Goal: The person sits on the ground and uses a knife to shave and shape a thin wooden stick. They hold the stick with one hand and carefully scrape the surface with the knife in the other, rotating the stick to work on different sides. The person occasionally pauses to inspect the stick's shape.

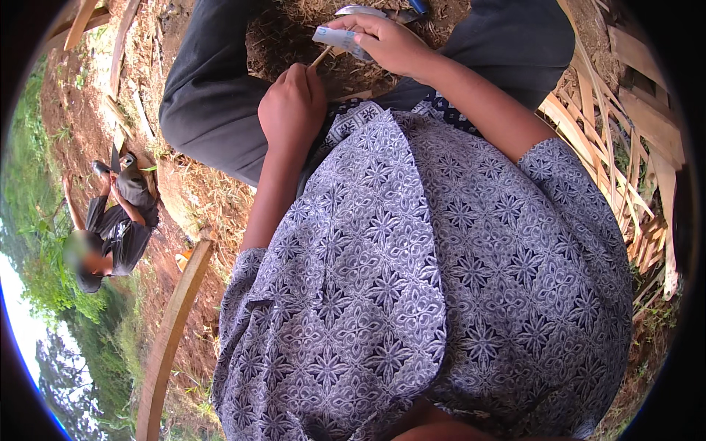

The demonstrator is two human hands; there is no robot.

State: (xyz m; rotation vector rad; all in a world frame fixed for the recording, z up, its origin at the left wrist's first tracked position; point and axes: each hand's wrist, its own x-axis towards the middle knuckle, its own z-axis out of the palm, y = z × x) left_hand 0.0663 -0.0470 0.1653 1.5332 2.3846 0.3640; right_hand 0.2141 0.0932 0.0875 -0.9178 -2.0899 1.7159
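My left hand [293, 106] is closed in a fist around a thin wooden stick [321, 56], whose light end sticks out toward the upper right. Pinched in my right hand [393, 45] is a pale bluish strip of paper [338, 37] with faint print, perhaps sandpaper. The strip lies against the far end of the stick, and its underside is hidden. Just beyond my right hand rests a silvery curved blade [360, 11] on the ground. A blue handle-like piece [418, 6] is near it, cut off by the top edge.
Split wooden strips [588, 132] and wider slats [647, 125] are heaped at my right. A long wooden piece [176, 331] stands out at the left. Farther left, another person [125, 228] in dark clothes sits on the bare soil. Wood shavings lie between my legs.
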